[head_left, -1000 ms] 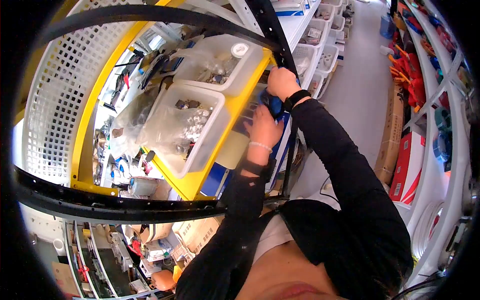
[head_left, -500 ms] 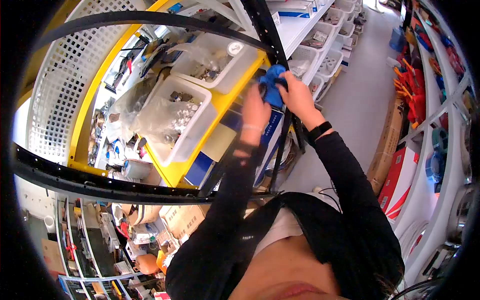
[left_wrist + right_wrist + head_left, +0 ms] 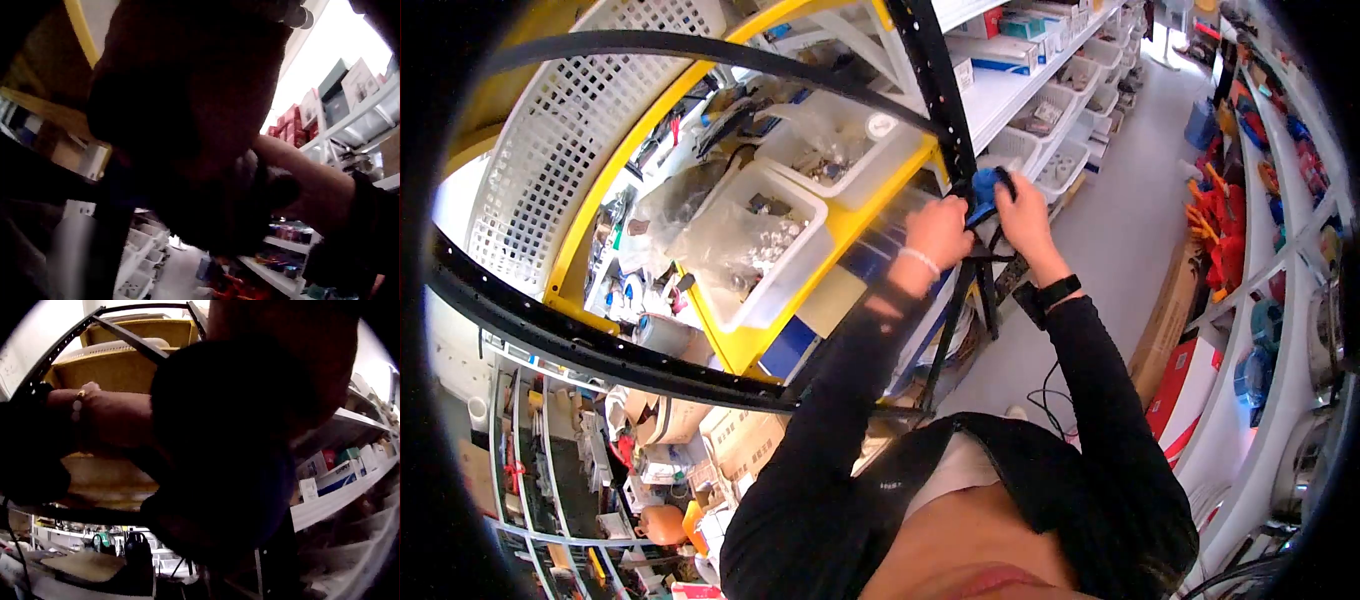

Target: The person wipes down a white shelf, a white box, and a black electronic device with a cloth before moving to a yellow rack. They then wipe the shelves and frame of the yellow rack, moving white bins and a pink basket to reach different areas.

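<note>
At the black perforated post point(image 3: 940, 95) of the rack, both hands meet on a small blue bundle point(image 3: 984, 196) with black strap-like parts; its kind does not show clearly. The right hand point(image 3: 1025, 212), wearing a black wristband, grips its right side. The left hand point(image 3: 940, 232), with a pale bead bracelet, has curled fingers at its lower left side. Dark loops point(image 3: 998, 248) hang just below the hands. In the left wrist view the left hand point(image 3: 194, 119) is a dark shape, with the other forearm point(image 3: 319, 187) beyond. The right wrist view leaves the bundle in deep shadow.
Left of the hands, a yellow shelf point(image 3: 800, 310) carries translucent bins point(image 3: 825, 215) of small parts and plastic bags. White shelves point(image 3: 1000, 115) with boxes and baskets stand beyond the post. An aisle floor point(image 3: 1140, 190) runs along the right, bordered by another stocked shelf.
The hands and blue bundle have shifted right, outside the post. The left hand, spread flat earlier, has curled its fingers. Less of the blue shows than half a second ago, and the view has tilted.
</note>
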A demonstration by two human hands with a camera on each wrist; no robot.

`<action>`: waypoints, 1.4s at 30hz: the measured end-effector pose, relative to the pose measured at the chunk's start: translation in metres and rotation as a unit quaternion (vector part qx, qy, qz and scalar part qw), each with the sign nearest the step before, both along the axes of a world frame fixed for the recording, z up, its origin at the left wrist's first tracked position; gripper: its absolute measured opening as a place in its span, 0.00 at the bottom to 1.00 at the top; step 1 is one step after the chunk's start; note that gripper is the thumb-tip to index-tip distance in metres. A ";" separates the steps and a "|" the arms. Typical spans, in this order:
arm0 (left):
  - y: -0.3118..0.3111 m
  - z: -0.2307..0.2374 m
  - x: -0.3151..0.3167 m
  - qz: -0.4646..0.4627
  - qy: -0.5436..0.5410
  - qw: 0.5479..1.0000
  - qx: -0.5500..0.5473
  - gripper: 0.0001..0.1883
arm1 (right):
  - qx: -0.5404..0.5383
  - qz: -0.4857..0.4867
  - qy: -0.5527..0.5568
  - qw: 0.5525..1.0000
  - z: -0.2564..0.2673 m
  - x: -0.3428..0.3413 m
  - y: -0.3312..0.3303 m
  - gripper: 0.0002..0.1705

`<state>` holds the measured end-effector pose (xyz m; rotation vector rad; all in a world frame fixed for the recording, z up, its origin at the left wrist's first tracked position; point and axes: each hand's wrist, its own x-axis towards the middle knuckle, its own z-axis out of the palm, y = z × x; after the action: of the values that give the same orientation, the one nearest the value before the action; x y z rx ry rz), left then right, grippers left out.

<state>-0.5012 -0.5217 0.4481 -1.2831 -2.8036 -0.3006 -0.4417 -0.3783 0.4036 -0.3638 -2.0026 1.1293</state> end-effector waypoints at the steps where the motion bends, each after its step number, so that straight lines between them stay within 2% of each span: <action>1: 0.003 0.002 0.009 0.008 0.004 0.997 0.079 0.17 | -0.007 -0.072 0.085 0.994 0.015 0.003 0.002 0.14; 2: 0.008 0.007 0.016 0.016 0.006 0.987 0.157 0.21 | -0.062 -0.079 0.099 0.990 0.032 0.010 0.006 0.16; 3: 0.014 0.013 0.018 -0.005 0.043 0.966 0.254 0.24 | -0.097 0.001 0.215 0.972 0.047 0.012 0.010 0.19; 4: 0.019 0.021 0.021 -0.028 0.078 0.934 0.346 0.28 | -0.130 0.082 0.325 0.933 0.061 0.013 0.014 0.22; 5: 0.024 0.030 0.023 -0.050 0.112 0.892 0.436 0.32 | -0.095 0.119 0.349 0.925 0.077 0.013 0.015 0.25; 7: 0.031 0.069 0.027 -0.129 0.207 0.847 0.473 0.36 | 0.016 0.178 0.371 0.911 0.114 0.015 0.016 0.32; 8: 0.034 0.091 0.027 -0.167 0.254 0.819 0.487 0.39 | 0.083 0.158 0.357 0.917 0.134 0.012 0.015 0.34; 9: 0.038 0.111 0.022 -0.156 0.318 0.822 0.446 0.39 | 0.196 0.125 0.380 0.896 0.161 0.005 0.014 0.36; 10: 0.042 0.130 0.019 -0.143 0.381 0.820 0.403 0.40 | 0.260 0.097 0.393 0.877 0.191 -0.004 0.013 0.39; 11: 0.044 0.148 0.024 -0.055 0.362 0.844 0.392 0.41 | 0.316 0.076 0.414 0.850 0.222 -0.019 0.017 0.40; 12: 0.044 0.167 0.018 0.001 0.376 0.846 0.377 0.38 | 0.358 0.015 0.428 0.830 0.259 -0.028 0.014 0.35; 13: 0.039 0.186 0.013 0.028 0.351 0.876 0.330 0.35 | 0.415 0.012 0.376 0.828 0.296 -0.025 0.012 0.38; 14: 0.034 0.201 0.010 0.056 0.325 0.901 0.282 0.32 | 0.446 -0.004 0.387 0.807 0.325 -0.037 0.010 0.41; 15: 0.031 0.206 0.010 0.073 0.324 0.906 0.264 0.27 | 0.488 -0.020 0.366 0.792 0.355 -0.046 0.008 0.44; 16: 0.029 0.202 0.012 0.055 0.327 0.896 0.294 0.25 | 0.502 -0.062 0.309 0.806 0.375 -0.049 0.000 0.48; 18: 0.028 0.178 0.018 0.021 0.332 0.874 0.353 0.21 | 0.533 -0.093 0.257 0.801 0.409 -0.082 0.001 0.40; 21: 0.017 0.138 0.029 -0.012 0.276 0.891 0.359 0.20 | 0.548 -0.184 0.227 0.784 0.403 -0.112 0.000 0.28; 22: 0.012 0.127 0.033 -0.016 0.256 0.898 0.358 0.19 | 0.536 -0.188 0.324 0.757 0.392 -0.122 -0.002 0.20; 24: 0.001 0.109 0.039 -0.020 0.226 0.898 0.377 0.17 | 0.536 -0.210 0.285 0.766 0.356 -0.114 -0.007 0.20; 25: -0.005 0.101 0.040 -0.034 0.217 0.894 0.390 0.15 | 0.526 -0.212 0.247 0.786 0.334 -0.105 -0.013 0.21; 26: -0.012 0.095 0.039 -0.047 0.210 0.889 0.404 0.14 | 0.526 -0.204 0.176 0.807 0.304 -0.107 -0.007 0.28; 27: -0.019 0.088 0.038 -0.053 0.208 0.883 0.417 0.14 | 0.540 -0.229 0.249 0.771 0.275 -0.120 0.003 0.24; 28: -0.027 0.082 0.037 -0.059 0.206 0.876 0.431 0.13 | 0.518 -0.186 0.280 0.787 0.253 -0.114 0.007 0.25; 30: -0.045 0.072 0.041 -0.059 0.207 0.875 0.434 0.12 | 0.530 -0.143 0.212 0.809 0.204 -0.094 0.009 0.24; 31: -0.055 0.066 0.043 -0.063 0.200 0.879 0.428 0.11 | 0.529 -0.102 0.168 0.825 0.172 -0.088 0.011 0.31; 34: -0.081 0.049 0.052 -0.057 0.168 0.887 0.426 0.09 | 0.486 -0.049 0.068 0.870 0.102 -0.060 0.003 0.27; 38: -0.118 0.019 0.067 -0.044 0.110 0.906 0.406 0.08 | 0.413 -0.041 0.010 0.910 0.121 -0.043 -0.017 0.20; 40: -0.136 0.002 0.070 -0.041 0.089 0.918 0.385 0.08 | 0.429 -0.032 0.066 0.900 0.146 -0.054 -0.006 0.20; 42: -0.149 -0.013 0.074 -0.021 0.050 0.921 0.387 0.08 | 0.482 -0.088 0.227 0.841 0.199 -0.061 -0.002 0.19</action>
<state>-0.4271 -0.6711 0.4347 -1.0949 -2.1695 -1.1569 -0.5031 -0.3804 0.6027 0.2332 -1.7861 -0.0199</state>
